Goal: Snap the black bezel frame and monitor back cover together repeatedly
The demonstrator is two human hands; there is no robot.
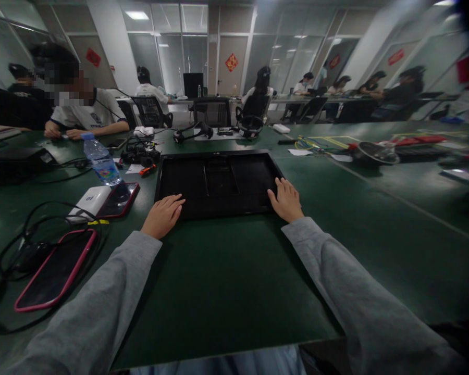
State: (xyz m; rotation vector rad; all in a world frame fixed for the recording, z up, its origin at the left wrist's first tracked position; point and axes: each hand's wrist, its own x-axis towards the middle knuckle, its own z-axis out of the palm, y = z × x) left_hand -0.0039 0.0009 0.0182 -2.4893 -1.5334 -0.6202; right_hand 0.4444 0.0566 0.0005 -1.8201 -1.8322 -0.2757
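A black flat monitor (219,179) lies back side up on the green table (226,281) in front of me. My left hand (162,215) rests on its near left corner, fingers stretched out flat. Over at the near right corner my right hand (286,199) lies with its fingers spread on the panel. Neither hand holds anything. Both arms wear grey sleeves.
To the left lie a pink-edged phone (54,271) with black cables, a second phone (119,199), a white power bank (89,202) and a water bottle (100,160). Headsets (195,132) and tools sit behind the monitor. A person (82,112) sits far left; others work at back tables.
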